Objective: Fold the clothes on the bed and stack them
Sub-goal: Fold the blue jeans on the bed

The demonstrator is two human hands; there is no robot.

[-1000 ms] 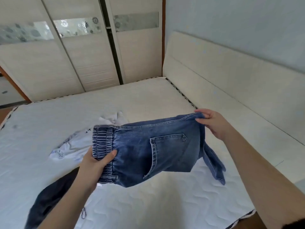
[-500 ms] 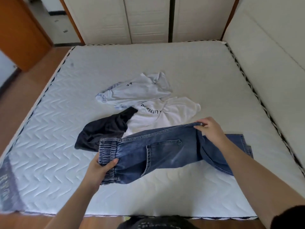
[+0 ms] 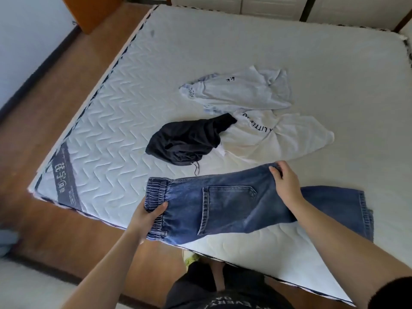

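Blue jeans point(image 3: 225, 206) lie stretched across the near edge of the bed point(image 3: 124, 121), back pocket up, with the legs doubled under toward the right. My left hand point(image 3: 149, 216) grips the elastic waistband, thumb on top. My right hand point(image 3: 285, 181) pinches the folded edge at the far side of the jeans. Behind them lie a crumpled black garment point(image 3: 187, 139), a white T-shirt with black lettering point(image 3: 278, 137) and a pale blue-white top point(image 3: 240, 90).
The quilted mattress has bare room at left and far back. Wooden floor point(image 3: 44, 103) runs along the left side. An orange-brown door point(image 3: 93, 10) stands at the top left and wardrobe doors point(image 3: 267, 3) at the top.
The jeans have come down from the air onto the near edge of the mattress, both hands still holding them. My view has tilted downward and to the left.
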